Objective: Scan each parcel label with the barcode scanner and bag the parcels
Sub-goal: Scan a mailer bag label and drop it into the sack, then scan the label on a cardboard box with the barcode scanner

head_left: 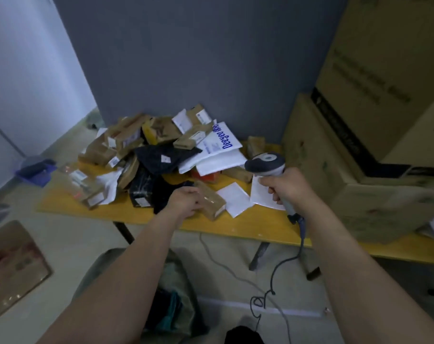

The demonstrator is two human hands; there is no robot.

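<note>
The left hand [186, 200] is curling its fingers round a brown parcel [212, 204] near the front of the tabletop [235, 228], the right hand [289, 187] is gripping the barcode scanner [265, 165] close by, and the label probably wants turning up squarely toward the scanner's head.

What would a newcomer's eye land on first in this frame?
The heap of parcels piled on the yellow table, a white mailer with blue lettering at its right. In front, the right hand grips a barcode scanner while the left hand holds a small brown parcel.
</note>
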